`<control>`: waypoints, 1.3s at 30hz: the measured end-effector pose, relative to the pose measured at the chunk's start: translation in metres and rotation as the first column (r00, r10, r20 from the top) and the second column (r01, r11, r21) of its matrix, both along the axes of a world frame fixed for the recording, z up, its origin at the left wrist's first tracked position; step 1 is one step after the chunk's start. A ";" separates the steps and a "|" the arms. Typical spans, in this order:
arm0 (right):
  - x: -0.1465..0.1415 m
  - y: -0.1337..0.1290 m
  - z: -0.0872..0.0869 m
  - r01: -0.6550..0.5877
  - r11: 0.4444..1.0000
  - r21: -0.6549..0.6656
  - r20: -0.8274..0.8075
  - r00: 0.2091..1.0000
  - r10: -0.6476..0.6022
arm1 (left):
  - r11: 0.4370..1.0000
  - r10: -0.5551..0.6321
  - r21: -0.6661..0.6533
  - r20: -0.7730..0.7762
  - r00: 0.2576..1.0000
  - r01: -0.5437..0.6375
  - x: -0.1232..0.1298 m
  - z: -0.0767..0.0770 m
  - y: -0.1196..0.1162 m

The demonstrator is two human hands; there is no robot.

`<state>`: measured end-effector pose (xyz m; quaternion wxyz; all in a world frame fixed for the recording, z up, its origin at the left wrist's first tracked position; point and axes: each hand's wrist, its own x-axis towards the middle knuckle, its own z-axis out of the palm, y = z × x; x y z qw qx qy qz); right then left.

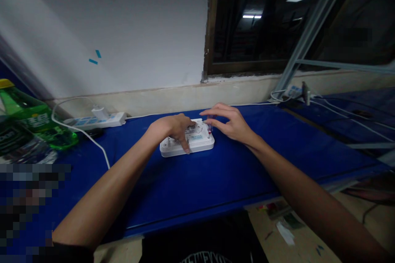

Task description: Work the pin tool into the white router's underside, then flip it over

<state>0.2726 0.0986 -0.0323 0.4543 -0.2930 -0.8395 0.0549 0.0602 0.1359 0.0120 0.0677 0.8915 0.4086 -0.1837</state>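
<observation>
A white, rounded rectangular device (pixel 202 145) with a perforated top lies flat on the blue table (pixel 197 189). My left hand (pixel 175 128) rests over its left part, thumb against the front edge and fingers on the top, gripping it. At the device's right end stands a small clear object with a red part (pixel 210 128). My right hand (pixel 230 122) is around this small object, with thumb and fingers curved toward each other at its upper end.
A green bottle (pixel 33 115) and a power strip (pixel 114 120) with a plugged-in charger stand at the left. A white cable (pixel 98 146) hangs across the table there. Behind is a wall; at the right are a metal frame (pixel 308 33) and more cables.
</observation>
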 end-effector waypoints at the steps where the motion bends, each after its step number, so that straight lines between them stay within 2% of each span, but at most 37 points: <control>1: 0.000 0.000 0.001 -0.029 0.999 -0.017 0.014 0.999 0.029 | 1.000 -0.008 0.006 0.005 1.000 0.007 0.000 0.000 0.000; 4: 0.001 -0.002 0.003 -0.074 0.994 -0.085 0.032 0.997 0.076 | 1.000 -0.009 0.020 0.009 1.000 0.008 -0.001 0.000 0.001; 6: 0.001 -0.003 0.004 -0.056 0.994 -0.096 0.009 0.998 0.057 | 1.000 0.006 0.017 0.003 1.000 -0.006 -0.001 0.000 0.000; 13: 0.000 -0.003 0.003 0.039 0.999 0.021 0.018 0.999 -0.039 | 1.000 0.002 0.004 0.032 0.999 -0.002 -0.001 0.001 0.000; 19: 0.003 -0.002 0.004 -0.071 0.995 -0.070 0.029 0.997 0.073 | 1.000 -0.002 0.017 0.015 1.000 0.002 -0.002 -0.001 0.002; 23: 0.004 0.001 0.001 -0.018 0.999 -0.036 -0.007 1.000 0.017 | 1.000 -0.017 0.013 0.008 1.000 0.016 -0.001 -0.001 0.002; 27: 0.004 0.002 0.000 0.039 0.999 0.031 0.035 0.999 -0.040 | 1.000 -0.011 0.003 0.002 1.000 0.011 -0.001 0.001 0.002; 32: 0.002 0.001 0.001 -0.073 0.995 -0.070 0.055 0.995 0.077 | 1.000 -0.013 0.014 -0.012 1.000 0.013 0.000 0.002 0.000; 34: 0.002 0.001 0.001 -0.055 0.995 -0.079 0.031 0.998 0.058 | 1.000 -0.008 0.006 -0.007 1.000 0.008 0.000 0.002 -0.001; 39: 0.005 0.001 0.002 0.021 1.000 -0.003 0.033 0.999 -0.020 | 1.000 0.003 0.006 0.010 1.000 -0.003 0.000 0.001 0.000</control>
